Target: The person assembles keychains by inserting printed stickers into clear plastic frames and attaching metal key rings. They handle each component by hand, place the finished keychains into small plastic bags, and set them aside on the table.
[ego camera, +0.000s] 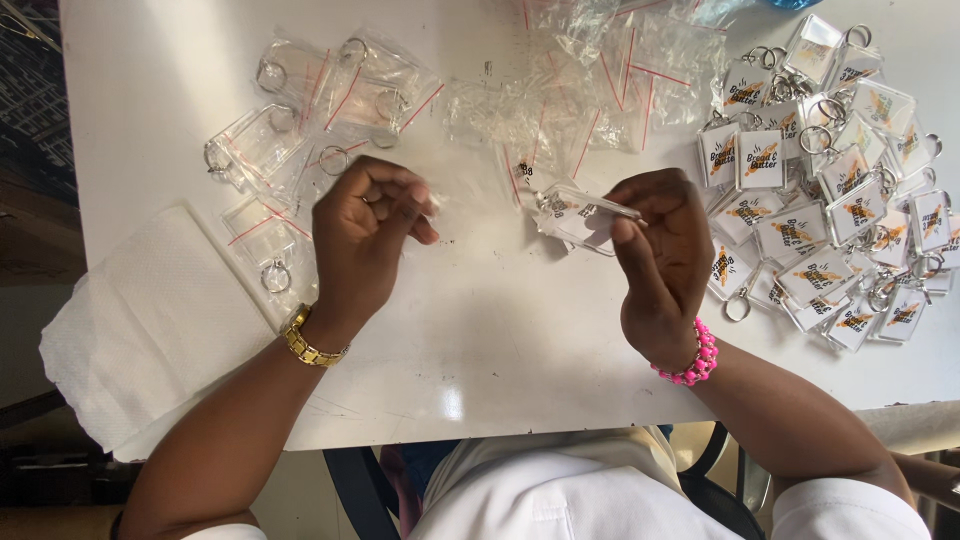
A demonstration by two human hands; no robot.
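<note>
While the right hand (662, 250) pinches a clear keyring (575, 215), the left hand (365, 235) is curled, fingertips together; contents unclear. Finished keyrings (830, 200) lie piled just right; empty plastic sleeves (300, 110) lie left.

Left hand (367, 235): raised, fingers curled inward, thumb and fingertips pinched together. Right hand (660, 250): thumb and forefinger closed in a pinch grip, remaining fingers folded beneath. Both forearms angle inward.

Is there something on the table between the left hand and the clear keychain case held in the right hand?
Nothing visible. The left hand and the right hand, which holds the keychain case, are apart, with only bare white table between them. Empty bags lie farther back.
</note>
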